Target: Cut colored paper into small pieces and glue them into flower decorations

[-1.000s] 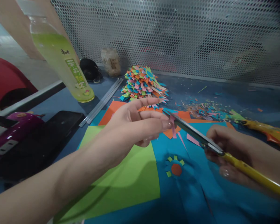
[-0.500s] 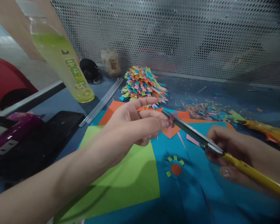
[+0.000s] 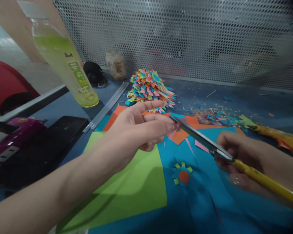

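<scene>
- Head view: person's left hand (image 3: 136, 131) pinching a pink paper strip (image 3: 173, 134), thumb against a finger; index finger stretched out, apart from thumb.
- Right hand (image 3: 251, 159) has fingers curled round yellow-handled scissors (image 3: 222, 152); blade tips at the strip, can't tell if touching.
- Strip sits over orange paper (image 3: 181, 138).
- Paper flower (image 3: 184, 177) on blue sheet (image 3: 234, 211), beside lime-green sheet (image 3: 127, 195).
- Behind: fringed paper cone (image 3: 146, 86), scraps (image 3: 217, 115), yellow glue gun (image 3: 275, 133).

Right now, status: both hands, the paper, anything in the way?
Left hand pinching pink paper strip. Right hand gripping yellow-handled scissors, blades close to the strip. Paper flower lies below; no obstruction seen.
</scene>
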Motion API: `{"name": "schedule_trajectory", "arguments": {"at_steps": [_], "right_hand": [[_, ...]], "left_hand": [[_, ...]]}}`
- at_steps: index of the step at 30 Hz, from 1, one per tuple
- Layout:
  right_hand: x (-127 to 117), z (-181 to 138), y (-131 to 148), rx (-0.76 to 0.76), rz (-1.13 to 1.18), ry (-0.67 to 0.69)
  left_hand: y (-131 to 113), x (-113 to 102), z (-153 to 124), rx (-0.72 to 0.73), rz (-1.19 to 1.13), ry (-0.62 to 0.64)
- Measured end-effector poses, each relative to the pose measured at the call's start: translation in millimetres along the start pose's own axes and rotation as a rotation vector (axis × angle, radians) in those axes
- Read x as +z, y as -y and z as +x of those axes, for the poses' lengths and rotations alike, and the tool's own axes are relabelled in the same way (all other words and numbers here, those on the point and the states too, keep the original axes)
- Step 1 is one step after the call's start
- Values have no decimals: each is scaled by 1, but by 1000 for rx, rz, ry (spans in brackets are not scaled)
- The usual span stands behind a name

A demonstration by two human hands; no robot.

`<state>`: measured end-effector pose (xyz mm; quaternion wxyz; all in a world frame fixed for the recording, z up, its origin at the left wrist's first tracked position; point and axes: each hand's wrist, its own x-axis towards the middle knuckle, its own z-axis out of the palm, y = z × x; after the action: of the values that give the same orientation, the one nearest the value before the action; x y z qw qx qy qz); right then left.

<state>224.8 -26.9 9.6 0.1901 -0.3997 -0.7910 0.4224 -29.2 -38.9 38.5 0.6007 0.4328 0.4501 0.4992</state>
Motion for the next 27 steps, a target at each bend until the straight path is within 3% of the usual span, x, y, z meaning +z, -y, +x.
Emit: {"name": "schedule_trajectory", "arguments": {"at_steps": [6, 18, 27], "right_hand": [[1, 3, 2, -2, -16, 5], [5, 5, 9, 9, 86, -97], [4, 5, 11, 79, 81, -89]], "left_hand": [[3, -1, 0, 42, 29, -9], [-1, 5, -3, -30, 5, -11], [0, 1, -4, 91, 32, -55]]}}
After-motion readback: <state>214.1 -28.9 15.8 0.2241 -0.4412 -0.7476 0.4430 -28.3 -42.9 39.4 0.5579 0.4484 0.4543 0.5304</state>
